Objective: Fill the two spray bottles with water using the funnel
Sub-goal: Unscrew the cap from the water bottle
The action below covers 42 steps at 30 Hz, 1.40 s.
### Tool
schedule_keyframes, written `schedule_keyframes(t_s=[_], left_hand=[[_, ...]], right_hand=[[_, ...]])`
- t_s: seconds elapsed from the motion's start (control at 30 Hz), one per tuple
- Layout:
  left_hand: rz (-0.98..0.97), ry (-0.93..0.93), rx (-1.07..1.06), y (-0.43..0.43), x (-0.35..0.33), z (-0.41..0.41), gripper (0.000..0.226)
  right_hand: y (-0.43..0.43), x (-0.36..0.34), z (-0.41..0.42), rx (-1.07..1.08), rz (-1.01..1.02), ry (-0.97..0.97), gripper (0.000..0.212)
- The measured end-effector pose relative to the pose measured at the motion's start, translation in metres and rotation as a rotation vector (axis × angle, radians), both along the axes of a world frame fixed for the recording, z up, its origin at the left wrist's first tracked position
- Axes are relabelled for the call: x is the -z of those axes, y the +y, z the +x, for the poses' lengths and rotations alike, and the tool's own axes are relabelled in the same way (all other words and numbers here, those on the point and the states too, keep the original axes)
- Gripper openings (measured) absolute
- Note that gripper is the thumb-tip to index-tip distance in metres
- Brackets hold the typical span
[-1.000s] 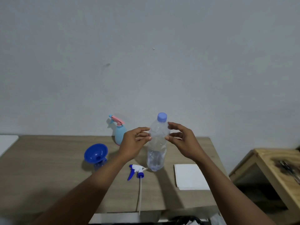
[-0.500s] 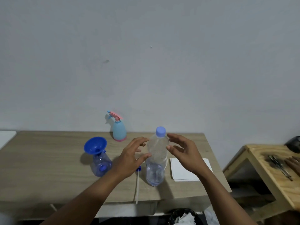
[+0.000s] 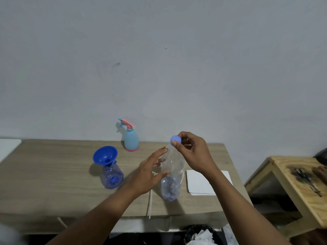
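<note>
Right hand [image 3: 194, 154] pinches the blue cap [image 3: 175, 139] of a water bottle [image 3: 172, 183] on a table [image 3: 53, 174]; left hand [image 3: 146, 177] touches its side; a funnel [image 3: 104, 154] sits in a spray bottle [image 3: 112, 179]

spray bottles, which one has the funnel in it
The nearer, clear bluish spray bottle, with the blue funnel in its neck. The light blue bottle farther back has its pink trigger head on.

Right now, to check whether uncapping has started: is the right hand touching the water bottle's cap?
Touching. The head view shows the right hand pinching the blue cap between thumb and forefinger, atop the water bottle.
</note>
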<state>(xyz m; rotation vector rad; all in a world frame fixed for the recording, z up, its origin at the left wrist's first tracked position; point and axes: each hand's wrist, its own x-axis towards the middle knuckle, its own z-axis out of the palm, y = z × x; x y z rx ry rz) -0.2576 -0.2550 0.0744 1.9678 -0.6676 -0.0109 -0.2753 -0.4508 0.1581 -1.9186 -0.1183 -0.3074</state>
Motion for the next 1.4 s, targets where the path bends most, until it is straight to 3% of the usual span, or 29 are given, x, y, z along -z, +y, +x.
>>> schedule_keyframes(t_s=[0.2, 0.37, 0.57, 0.67, 0.87, 1.03, 1.17, 1.27, 1.4], left_hand=[[0.015, 0.031, -0.007, -0.002, 0.0, 0.003, 0.075], [0.011, 0.027, -0.01, 0.0, 0.001, 0.001, 0.073], [-0.007, 0.013, -0.029, -0.003, -0.002, -0.002, 0.075], [0.005, 0.012, -0.03, -0.003, -0.004, -0.003, 0.077], [0.022, 0.041, -0.03, -0.002, -0.002, -0.003, 0.074], [0.018, 0.047, -0.029, -0.001, -0.003, -0.002, 0.075], [0.022, 0.062, -0.019, -0.001, 0.0, -0.002, 0.074], [0.016, 0.06, -0.024, -0.002, 0.002, -0.001, 0.075], [0.011, 0.045, -0.015, -0.001, 0.002, 0.0, 0.074]], right_hand=[[-0.008, 0.0, -0.003, -0.078, -0.095, -0.001, 0.018], [0.005, 0.003, -0.001, 0.101, 0.032, 0.019, 0.028], [0.0, -0.001, -0.003, -0.026, -0.022, 0.03, 0.014], [-0.004, -0.002, -0.005, -0.088, -0.065, 0.041, 0.018], [0.007, -0.003, 0.0, 0.103, -0.004, 0.051, 0.029], [0.003, -0.003, 0.001, -0.012, -0.045, 0.039, 0.015], [-0.004, -0.005, -0.002, -0.106, -0.062, 0.084, 0.029], [-0.004, -0.005, -0.003, -0.045, -0.037, 0.089, 0.034], [-0.003, -0.004, 0.0, -0.043, -0.032, 0.055, 0.019]])
